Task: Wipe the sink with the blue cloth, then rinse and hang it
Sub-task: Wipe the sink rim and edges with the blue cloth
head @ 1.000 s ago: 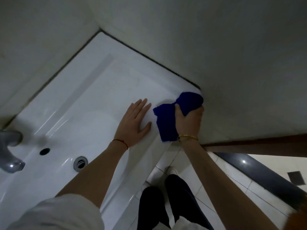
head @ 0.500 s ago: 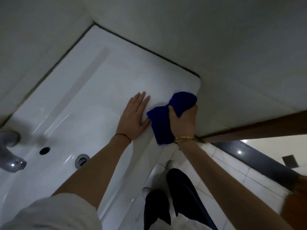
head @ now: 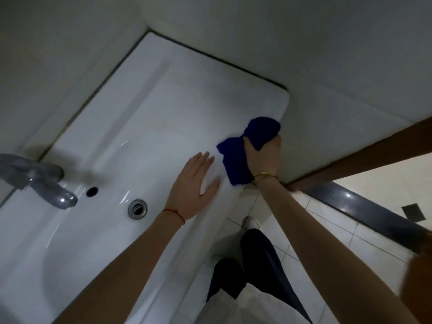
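Note:
A white rectangular sink (head: 149, 118) fills the left and middle of the view, set into a corner of grey walls. My right hand (head: 263, 157) grips a bunched blue cloth (head: 236, 160) against the sink's right front edge, near its rounded corner. Part of the cloth hangs over the rim. My left hand (head: 192, 185) lies flat with fingers spread on the sink's surface, just left of the cloth and apart from it.
A grey tap (head: 37, 178) juts over the basin at the left, with an overflow hole (head: 91, 191) and a metal drain (head: 137, 208) beside it. A brown door frame (head: 364, 160) and tiled floor (head: 327, 232) lie to the right. My dark trouser legs (head: 254, 260) stand below the rim.
My right hand with the cloth has slid a little along the sink's front edge. My left hand has stayed flat beside it. The view has swung so the tap shows more.

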